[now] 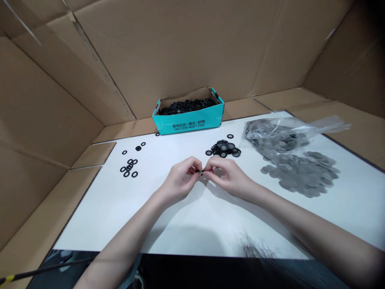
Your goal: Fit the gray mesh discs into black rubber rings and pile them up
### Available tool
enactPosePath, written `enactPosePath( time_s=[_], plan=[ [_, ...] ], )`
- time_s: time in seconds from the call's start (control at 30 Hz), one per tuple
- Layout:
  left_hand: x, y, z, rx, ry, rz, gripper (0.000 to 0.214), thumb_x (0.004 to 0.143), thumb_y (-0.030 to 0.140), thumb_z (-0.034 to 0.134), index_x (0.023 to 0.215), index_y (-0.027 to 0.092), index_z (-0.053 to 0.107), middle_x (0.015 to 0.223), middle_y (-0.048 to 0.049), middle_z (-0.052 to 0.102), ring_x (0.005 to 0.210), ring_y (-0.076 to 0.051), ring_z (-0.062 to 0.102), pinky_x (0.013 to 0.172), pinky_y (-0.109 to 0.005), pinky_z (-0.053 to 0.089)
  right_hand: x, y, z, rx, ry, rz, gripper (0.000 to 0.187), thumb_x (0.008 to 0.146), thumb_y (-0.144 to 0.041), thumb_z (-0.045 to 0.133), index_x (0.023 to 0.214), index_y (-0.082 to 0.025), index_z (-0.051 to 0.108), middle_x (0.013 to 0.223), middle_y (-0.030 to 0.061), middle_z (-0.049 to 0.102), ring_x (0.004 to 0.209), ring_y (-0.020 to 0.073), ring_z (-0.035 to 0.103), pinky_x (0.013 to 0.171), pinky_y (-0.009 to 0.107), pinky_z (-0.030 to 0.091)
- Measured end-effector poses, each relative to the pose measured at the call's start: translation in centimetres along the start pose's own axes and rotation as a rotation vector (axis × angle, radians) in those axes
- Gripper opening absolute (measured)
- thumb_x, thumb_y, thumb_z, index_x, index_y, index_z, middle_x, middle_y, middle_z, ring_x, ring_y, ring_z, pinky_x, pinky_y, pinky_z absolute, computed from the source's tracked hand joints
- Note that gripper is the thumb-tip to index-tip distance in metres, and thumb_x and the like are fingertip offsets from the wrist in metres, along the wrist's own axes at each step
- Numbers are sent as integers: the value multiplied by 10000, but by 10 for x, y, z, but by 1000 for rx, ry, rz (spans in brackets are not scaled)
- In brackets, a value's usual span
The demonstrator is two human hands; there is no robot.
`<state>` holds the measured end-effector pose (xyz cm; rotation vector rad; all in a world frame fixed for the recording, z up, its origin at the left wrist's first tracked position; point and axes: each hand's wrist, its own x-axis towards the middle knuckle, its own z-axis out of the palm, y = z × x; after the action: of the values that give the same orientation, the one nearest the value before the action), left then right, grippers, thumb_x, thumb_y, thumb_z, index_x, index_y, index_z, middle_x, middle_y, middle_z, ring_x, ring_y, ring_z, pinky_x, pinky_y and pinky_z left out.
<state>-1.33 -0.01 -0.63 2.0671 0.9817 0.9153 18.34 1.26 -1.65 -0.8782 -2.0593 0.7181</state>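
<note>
Hands [182,176] [228,175] pinch dark piece [198,171], mostly hidden between them.

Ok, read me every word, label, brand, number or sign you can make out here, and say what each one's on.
"CAN'T STOP WON'T STOP": bottom line on the front of the teal box.
"运动 - 潮流 - 好物": line above it, same box; its opening characters are too blurred to read surely.
I can make out no lettering on the clear plastic bag or grey discs. The small black piece between the fingers is too small to tell.
</note>
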Motion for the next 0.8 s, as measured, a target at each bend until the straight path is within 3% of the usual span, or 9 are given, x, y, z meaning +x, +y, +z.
enactPosePath(
  time_s=[0.2,0.4,0.57,0.8],
  plan=[
    [1,1,-2,15,-45,-1,147,835,54,494,894,187,512,843,6,567,737,-99,559,691,-213,474,-1,2,3,-6,12,-38,144,854,-130,563,722,-187,553,691,1,589,669,138,540,632,262,375],
    [1,-2,0,47,-43,-24,139,838,67,505,902,190,519,824,15,580,732,-97,543,704,-217,465,0,7,3,-95,-45,-39,192,880,-178,590,690,-182,564,706,24,628,695,156,536,670,290,371],
    [1,-1,0,62,-12,-3,142,847,80,525,936,190,531,832,18,603,732,-93,564,706,-212,463,-1,8,1,-131,-23,-47,109,880,-197,626,773,-183,636,773,44,674,757,179,560,703,307,380],
    [-1,-1,3,74,0,9,145,874,102,518,980,199,502,856,14,585,743,-95,556,703,-218,461,0,9,3,-90,-13,-49,172,874,-168,618,705,-181,589,714,21,641,695,153,543,666,284,374]
  ],
)
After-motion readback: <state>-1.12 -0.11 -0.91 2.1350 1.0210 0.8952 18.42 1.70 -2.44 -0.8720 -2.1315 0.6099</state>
